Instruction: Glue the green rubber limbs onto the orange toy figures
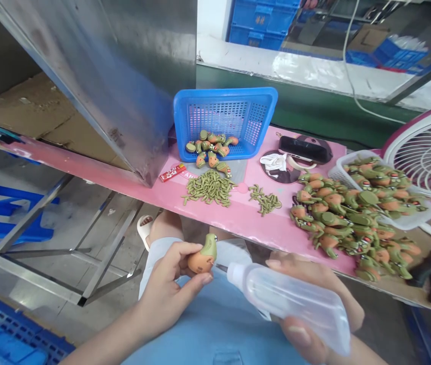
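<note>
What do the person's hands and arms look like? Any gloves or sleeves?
No gloves. The left hand and the right hand are both bare, with plain nails that look unpainted. No ring, bracelet or watch shows. Both forearms are bare too, with no sleeve in view as far as the picture reaches.

A mesh basket (225,119) is sitting far on the desk (238,220), with loose figures (211,144) lying in it. Heaps of small pieces (208,187) are lying just nearer. Rightward, a pile of figures (348,218) is spilling from a low basket (403,221) before a fan (428,152). Nearest, the left hand (166,289) is holding a single figure (203,256) left of the right hand (307,271) and its bottle (291,301).
</note>
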`<state>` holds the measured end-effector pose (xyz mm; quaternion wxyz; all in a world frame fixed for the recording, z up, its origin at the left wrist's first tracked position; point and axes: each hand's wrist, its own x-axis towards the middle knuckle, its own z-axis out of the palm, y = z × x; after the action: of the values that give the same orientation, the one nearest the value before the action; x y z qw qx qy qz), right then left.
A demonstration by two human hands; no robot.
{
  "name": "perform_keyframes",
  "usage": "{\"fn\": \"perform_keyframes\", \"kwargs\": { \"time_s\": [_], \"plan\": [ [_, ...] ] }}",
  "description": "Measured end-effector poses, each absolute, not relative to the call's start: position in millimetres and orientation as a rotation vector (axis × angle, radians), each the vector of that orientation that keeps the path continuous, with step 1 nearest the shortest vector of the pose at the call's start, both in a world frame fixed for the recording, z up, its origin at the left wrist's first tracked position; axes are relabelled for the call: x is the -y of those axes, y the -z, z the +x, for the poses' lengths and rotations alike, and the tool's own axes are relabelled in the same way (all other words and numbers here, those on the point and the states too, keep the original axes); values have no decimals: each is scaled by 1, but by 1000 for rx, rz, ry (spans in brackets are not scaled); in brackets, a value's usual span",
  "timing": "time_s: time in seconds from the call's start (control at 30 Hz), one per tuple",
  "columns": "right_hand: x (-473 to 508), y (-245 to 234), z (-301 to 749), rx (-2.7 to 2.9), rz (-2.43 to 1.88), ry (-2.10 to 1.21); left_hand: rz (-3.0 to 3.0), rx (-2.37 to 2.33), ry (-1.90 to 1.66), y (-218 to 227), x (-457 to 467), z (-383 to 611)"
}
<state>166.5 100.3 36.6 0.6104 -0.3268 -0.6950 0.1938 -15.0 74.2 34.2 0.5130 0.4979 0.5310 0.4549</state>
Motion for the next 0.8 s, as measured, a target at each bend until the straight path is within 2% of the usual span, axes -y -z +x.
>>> {"fn": "perform_keyframes", "kwargs": {
  "time_s": [0.8],
  "plan": [
    [-101,-42,165,1602,-675,-440,1206,-1290,-1091,-27,-71,-15]
  ]
}}
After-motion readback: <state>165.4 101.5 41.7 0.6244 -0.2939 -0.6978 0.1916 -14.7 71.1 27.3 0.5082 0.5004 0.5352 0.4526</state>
